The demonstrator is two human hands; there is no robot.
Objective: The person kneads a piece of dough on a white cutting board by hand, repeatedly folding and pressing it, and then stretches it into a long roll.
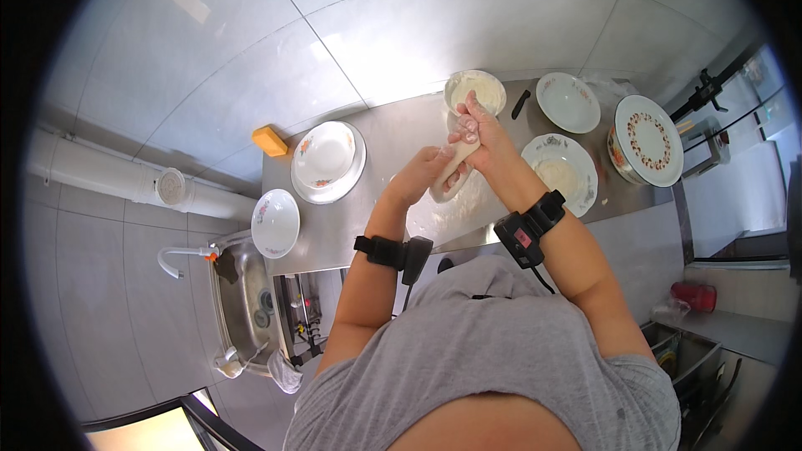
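A long piece of pale dough (456,170) is held between both hands, above a floured board (432,219). My left hand (421,174) grips it from the left with the thumb on top. My right hand (484,138) is wrapped around its upper right part, with flour on the fingers. Just beyond my right hand sits a white bowl (450,95) of what looks like flour. To the right, a scalloped plate (588,166) has pale powder in its middle. A black-handled utensil (520,104), perhaps a knife, lies near the bowl.
On the steel counter (382,131) stand stacked white dishes (324,153), a white bowl (276,223), a yellow block (270,141), another bowl (568,102) and a lidded enamel pot (648,141). A sink (241,307) with a faucet (182,252) adjoins at left. The tiled wall (401,31) rises behind.
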